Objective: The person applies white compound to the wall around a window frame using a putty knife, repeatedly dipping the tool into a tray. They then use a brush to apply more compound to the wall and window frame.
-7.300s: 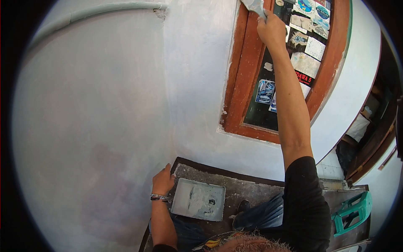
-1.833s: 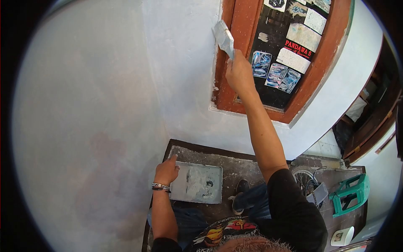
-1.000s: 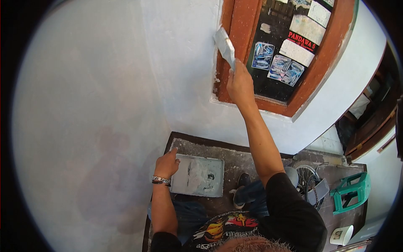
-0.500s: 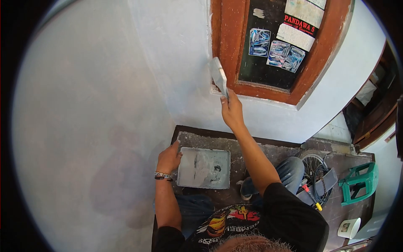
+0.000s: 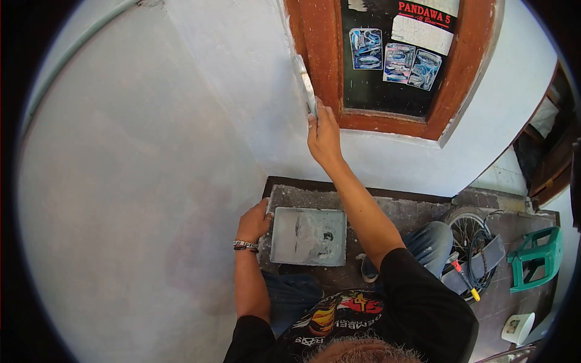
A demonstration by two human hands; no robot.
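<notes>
My right hand (image 5: 324, 134) is closed around the handle of a paintbrush (image 5: 305, 81). The brush's whitish, paint-coated head points up along the left edge of the brown wooden window frame (image 5: 319, 63), where it meets the white wall (image 5: 239, 66). Low down near the corner, my left hand (image 5: 254, 221) is open, with fingers stretched forward and nothing visible in them. A paint tray (image 5: 281, 251) with pale grey paint and a dark patch lies on the floor just right of that hand.
Stickers cover parts of the dark window pane (image 5: 375, 91). A spoked wheel (image 5: 465, 227), coiled black cable (image 5: 481, 260) and a red-and-yellow-handled tool (image 5: 465, 279) lie to the right. Beyond are a green plastic stool (image 5: 537, 257) and a white bucket (image 5: 517, 328).
The brush has turned more edge-on and moved up and left along the window frame with my right hand. The view has shifted, so the tray and stool appear farther right. My left hand stays beside the tray.
</notes>
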